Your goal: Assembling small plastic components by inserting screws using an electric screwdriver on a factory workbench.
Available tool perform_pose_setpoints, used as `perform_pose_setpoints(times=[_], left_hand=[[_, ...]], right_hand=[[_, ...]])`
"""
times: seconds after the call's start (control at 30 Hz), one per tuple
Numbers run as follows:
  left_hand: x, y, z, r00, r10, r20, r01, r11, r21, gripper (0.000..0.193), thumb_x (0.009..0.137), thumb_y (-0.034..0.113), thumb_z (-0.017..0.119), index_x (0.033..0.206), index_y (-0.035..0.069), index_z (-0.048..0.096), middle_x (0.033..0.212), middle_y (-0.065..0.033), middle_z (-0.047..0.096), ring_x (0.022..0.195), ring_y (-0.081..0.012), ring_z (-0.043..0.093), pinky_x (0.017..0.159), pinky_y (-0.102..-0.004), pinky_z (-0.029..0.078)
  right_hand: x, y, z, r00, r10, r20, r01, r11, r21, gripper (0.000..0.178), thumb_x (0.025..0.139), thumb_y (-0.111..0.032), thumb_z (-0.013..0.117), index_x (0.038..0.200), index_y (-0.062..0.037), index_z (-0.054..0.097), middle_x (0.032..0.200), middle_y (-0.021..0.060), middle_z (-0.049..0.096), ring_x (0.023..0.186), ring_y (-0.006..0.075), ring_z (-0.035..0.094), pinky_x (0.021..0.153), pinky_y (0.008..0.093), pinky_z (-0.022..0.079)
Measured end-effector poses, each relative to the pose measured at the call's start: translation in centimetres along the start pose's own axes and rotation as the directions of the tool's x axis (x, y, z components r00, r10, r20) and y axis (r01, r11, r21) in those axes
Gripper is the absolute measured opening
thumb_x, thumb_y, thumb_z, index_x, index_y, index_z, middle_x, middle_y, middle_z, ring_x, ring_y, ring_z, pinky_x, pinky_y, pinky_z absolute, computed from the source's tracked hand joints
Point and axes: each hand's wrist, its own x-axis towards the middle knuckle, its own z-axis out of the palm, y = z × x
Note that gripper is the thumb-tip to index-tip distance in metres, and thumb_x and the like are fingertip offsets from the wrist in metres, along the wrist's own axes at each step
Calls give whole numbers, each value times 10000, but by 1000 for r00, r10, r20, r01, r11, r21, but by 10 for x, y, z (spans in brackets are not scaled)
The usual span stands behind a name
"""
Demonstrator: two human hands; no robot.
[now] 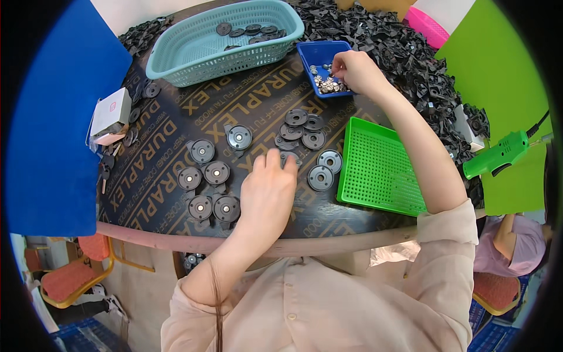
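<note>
My right hand (355, 71) reaches over the blue tray (306, 53), its fingers pinched together above small round metal pieces (332, 85); what lies between the fingertips is too small to make out. Lower down, my left hand (270, 186) bends its fingers around a black disc (291, 158), which they partly hide. Just beyond it is a group of black discs (314, 139) with central holes. Left of that hand stand several round black assemblies (217, 172) with metal centres; one (239, 137) has a shinier grey face. Two grey-faced rings (321, 178) lie to its right.
A perforated green tray (381, 167) sits under my right forearm. At the back, a light-blue basket (226, 58) holds black discs. Black plastic parts (399, 53) are heaped at the far right. A green power tool (497, 155) hangs at right; a white box (111, 117) stands left.
</note>
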Motion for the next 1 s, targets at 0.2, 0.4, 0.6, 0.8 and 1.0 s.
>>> perform_pose_setpoints(times=[0.2, 0.4, 0.6, 0.8, 1.0], left_hand=[[-27, -6, -5, 976, 204, 79, -194, 975, -111, 348, 755, 80, 655, 1101, 49, 623, 1135, -111, 586, 999, -238, 592, 704, -323, 536], [-22, 3, 1, 996, 37, -85, -40, 999, -28, 429, 776, 248, 702, 1140, 39, 614, 1133, -119, 556, 998, -258, 545, 738, -329, 510], [-21, 5, -6, 999, 4, -46, -16, 967, -253, 415, 744, 182, 728, 1116, 41, 613, 1050, -108, 557, 953, -272, 544, 752, -343, 485], [-26, 4, -12, 981, -189, 47, 166, 683, -711, 375, 810, -9, 653, 1164, 90, 579, 962, -76, 601, 833, -218, 623, 714, -275, 499], [-33, 3, -15, 894, -269, 357, 329, -144, -933, 295, 864, -9, 634, 1141, -30, 535, 968, -147, 682, 828, -198, 681, 719, -266, 551]], right_hand=[[-11, 8, -9, 996, 76, 44, -81, 991, 108, 120, 729, -15, 716, 846, 0, 693, 772, 132, 686, 719, 222, 659, 672, 333, 509], [-16, -10, -26, 981, 155, 119, -173, 972, 157, 115, 722, -69, 756, 780, 9, 693, 714, 125, 676, 672, 193, 652, 646, 326, 505], [-20, 7, -22, 987, 136, 88, -149, 974, 168, 102, 708, -71, 761, 753, 0, 702, 703, 119, 674, 662, 199, 649, 644, 319, 515], [-20, 3, -24, 983, 172, 61, -182, 949, 257, 67, 772, -43, 707, 817, 5, 693, 692, 94, 670, 635, 152, 633, 605, 291, 502], [-24, 4, -22, 980, 191, -52, -165, 934, 317, 66, 793, -29, 680, 813, 14, 634, 704, 87, 665, 592, 130, 609, 575, 277, 493]])
